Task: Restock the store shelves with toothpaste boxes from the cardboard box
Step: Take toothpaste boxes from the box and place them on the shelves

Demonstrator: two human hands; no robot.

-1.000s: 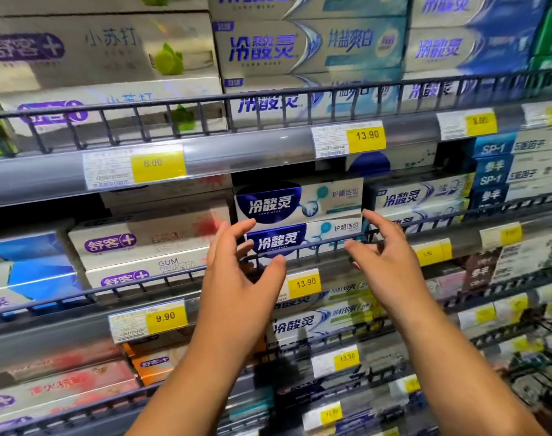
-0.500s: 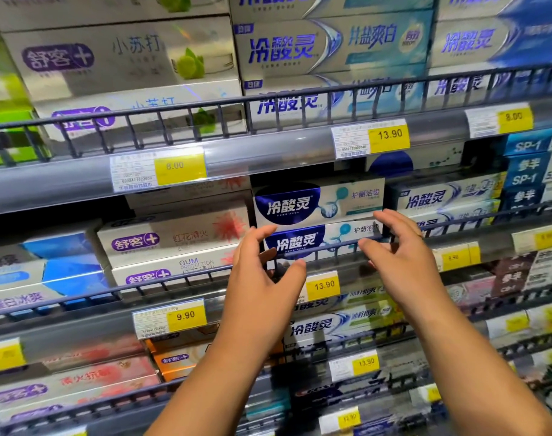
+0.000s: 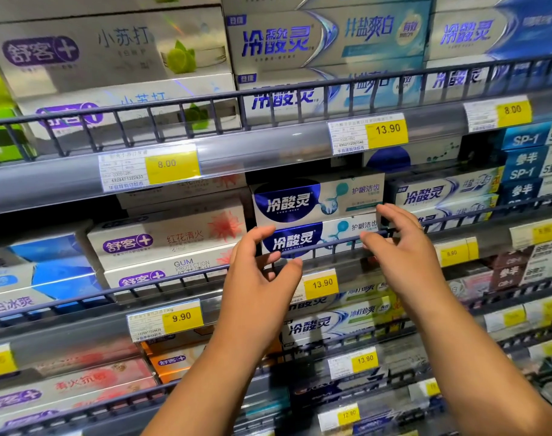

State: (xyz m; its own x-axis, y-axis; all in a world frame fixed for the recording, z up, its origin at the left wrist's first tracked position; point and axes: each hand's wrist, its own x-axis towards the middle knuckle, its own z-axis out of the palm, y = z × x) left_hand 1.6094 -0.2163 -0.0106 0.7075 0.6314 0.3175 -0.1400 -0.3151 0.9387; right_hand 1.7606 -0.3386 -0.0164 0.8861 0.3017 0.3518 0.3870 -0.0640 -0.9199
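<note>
**Task status.** Two toothpaste boxes are stacked on the middle shelf (image 3: 79, 335), the upper box (image 3: 318, 199) flat on the lower box (image 3: 312, 239). Both sit behind the wire rail (image 3: 331, 243), directly above the 13.90 price tag (image 3: 322, 283). Neither hand carries anything, so placement of this stack appears complete. The step in hand is most likely a final squaring of the boxes. The cardboard box is not in view, so the amount of stock left cannot be determined. A dark gap shows above the stack, which suggests room for more.

**Orientation.** Each box lies with its long axis horizontal, parallel to the shelf front. The printed face points outward to the aisle. The dark blue logo end is at the left and the pale end at the right. The two boxes are closely aligned.

**Hands.** The left hand (image 3: 262, 278) is at the left end of the lower box, with its fingers (image 3: 262, 231) spread and gently curved, pinching nothing. The right hand (image 3: 403, 247) is at the right end of the stack, with its fingers (image 3: 391, 212) likewise spread and holding nothing. Whether the fingertips touch the boxes cannot be told.

**Surroundings.** White boxes with a red flower (image 3: 174, 237) stand just beside the stack on its left.
</note>
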